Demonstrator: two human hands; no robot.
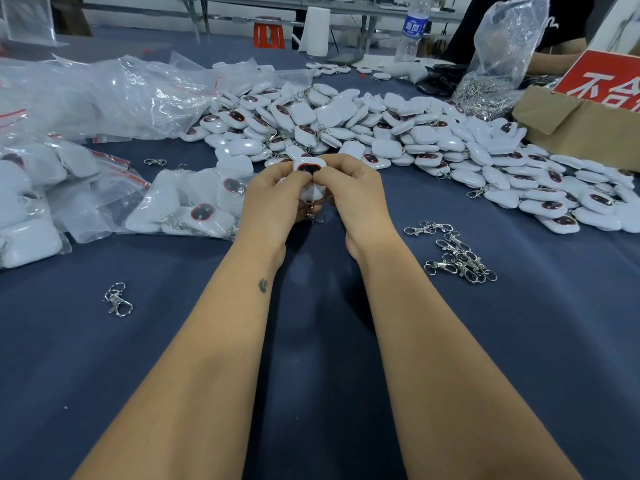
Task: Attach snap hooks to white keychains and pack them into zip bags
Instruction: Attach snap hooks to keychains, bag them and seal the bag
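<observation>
Both hands meet in the middle, above the blue surface (311,341). The left hand (273,192) and the right hand (353,192) each curl their fingers around one white keychain (309,168) and pinch it between them. A snap hook (309,211) hangs just under it, partly hidden by the fingers. A big pile of white keychains (381,133) lies behind the hands. Loose snap hooks (457,254) lie to the right, and one more hook (117,300) lies alone on the left. Filled zip bags (194,206) sit on the left side
</observation>
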